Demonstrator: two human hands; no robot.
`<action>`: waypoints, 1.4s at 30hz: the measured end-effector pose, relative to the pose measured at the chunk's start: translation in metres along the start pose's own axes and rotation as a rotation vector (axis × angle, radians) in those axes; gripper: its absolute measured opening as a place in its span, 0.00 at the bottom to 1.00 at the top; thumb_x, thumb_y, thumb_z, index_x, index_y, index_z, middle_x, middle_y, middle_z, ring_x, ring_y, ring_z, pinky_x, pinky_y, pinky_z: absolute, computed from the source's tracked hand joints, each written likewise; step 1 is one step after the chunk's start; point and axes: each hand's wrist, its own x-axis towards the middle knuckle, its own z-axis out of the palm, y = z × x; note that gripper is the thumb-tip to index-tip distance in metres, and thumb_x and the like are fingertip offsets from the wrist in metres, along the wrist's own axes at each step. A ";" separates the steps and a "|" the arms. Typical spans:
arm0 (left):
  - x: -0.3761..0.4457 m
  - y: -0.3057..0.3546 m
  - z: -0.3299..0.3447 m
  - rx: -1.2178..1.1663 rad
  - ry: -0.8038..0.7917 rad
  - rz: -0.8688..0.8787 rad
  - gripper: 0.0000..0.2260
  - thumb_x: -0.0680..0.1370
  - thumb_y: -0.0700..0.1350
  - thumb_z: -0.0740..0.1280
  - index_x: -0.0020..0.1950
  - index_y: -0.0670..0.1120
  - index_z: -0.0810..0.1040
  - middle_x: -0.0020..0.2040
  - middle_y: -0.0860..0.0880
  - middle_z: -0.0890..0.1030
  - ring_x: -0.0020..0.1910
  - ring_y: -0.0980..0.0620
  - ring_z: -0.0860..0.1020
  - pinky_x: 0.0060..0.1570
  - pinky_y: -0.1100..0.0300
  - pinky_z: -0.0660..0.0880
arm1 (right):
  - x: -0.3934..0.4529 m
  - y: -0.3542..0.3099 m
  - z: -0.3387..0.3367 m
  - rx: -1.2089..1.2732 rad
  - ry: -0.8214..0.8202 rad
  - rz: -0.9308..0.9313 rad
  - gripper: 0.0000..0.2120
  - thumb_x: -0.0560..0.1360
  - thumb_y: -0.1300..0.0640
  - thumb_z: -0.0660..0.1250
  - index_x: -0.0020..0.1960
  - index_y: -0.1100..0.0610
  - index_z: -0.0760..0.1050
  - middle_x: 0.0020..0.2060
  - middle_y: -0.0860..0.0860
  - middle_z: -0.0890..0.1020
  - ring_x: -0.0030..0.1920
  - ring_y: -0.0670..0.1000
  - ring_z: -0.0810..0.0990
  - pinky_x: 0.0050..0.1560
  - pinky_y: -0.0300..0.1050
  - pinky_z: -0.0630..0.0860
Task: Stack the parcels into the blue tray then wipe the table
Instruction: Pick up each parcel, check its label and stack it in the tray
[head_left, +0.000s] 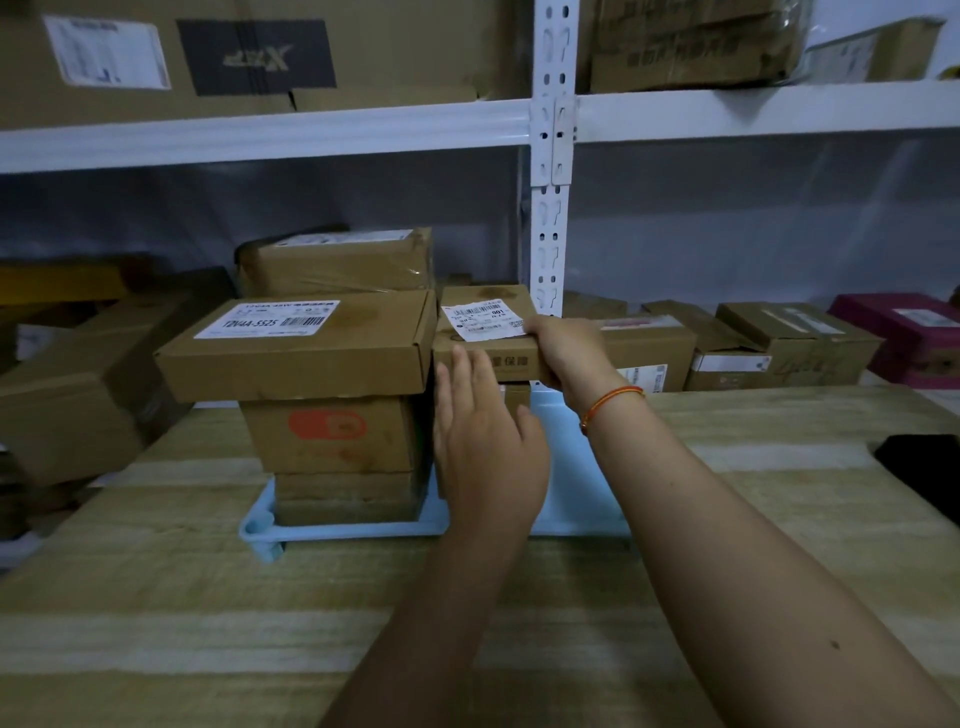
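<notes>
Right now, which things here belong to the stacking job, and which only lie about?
Job: blue tray; parcel with the white label held by the right hand; left hand against its front; stacked parcels; wooden table.
Lying about: shelf boxes; pink box; black object.

Left of where my right hand (563, 353) gripped, the flat parcel (296, 345) topping the left stack carried a white label (270, 319) on which I read "T2N4A-5525" beside a barcode. The parcel in my grip (488, 332) bore a white label (491, 321), upside down to me, with a barcode and "001"; its near face showed printed Chinese characters, partly hidden by my left hand (488, 441). Below and left of the grip, a box (332, 434) showed an orange logo I could not read. High above and left, a shelf carton (249, 52) had an inverted dark logo ending in "X".
</notes>
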 end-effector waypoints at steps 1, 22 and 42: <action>-0.001 -0.001 0.000 0.001 0.006 0.006 0.29 0.81 0.45 0.57 0.80 0.46 0.49 0.80 0.51 0.46 0.78 0.53 0.42 0.76 0.57 0.44 | -0.001 0.000 0.000 -0.010 0.001 0.001 0.24 0.59 0.46 0.66 0.50 0.58 0.79 0.47 0.56 0.85 0.49 0.57 0.84 0.51 0.53 0.80; -0.012 0.010 0.005 -0.074 0.029 0.026 0.30 0.80 0.44 0.59 0.79 0.44 0.50 0.80 0.49 0.49 0.78 0.53 0.44 0.76 0.58 0.44 | -0.020 -0.004 -0.019 0.034 -0.136 0.018 0.28 0.65 0.34 0.57 0.53 0.52 0.77 0.51 0.52 0.85 0.53 0.55 0.82 0.58 0.53 0.77; -0.023 0.024 0.004 -0.066 -0.042 0.009 0.30 0.81 0.46 0.58 0.79 0.45 0.47 0.80 0.50 0.46 0.78 0.53 0.42 0.77 0.55 0.45 | -0.031 -0.001 -0.038 0.039 -0.156 0.044 0.30 0.78 0.36 0.54 0.73 0.53 0.66 0.68 0.53 0.73 0.66 0.56 0.72 0.58 0.52 0.69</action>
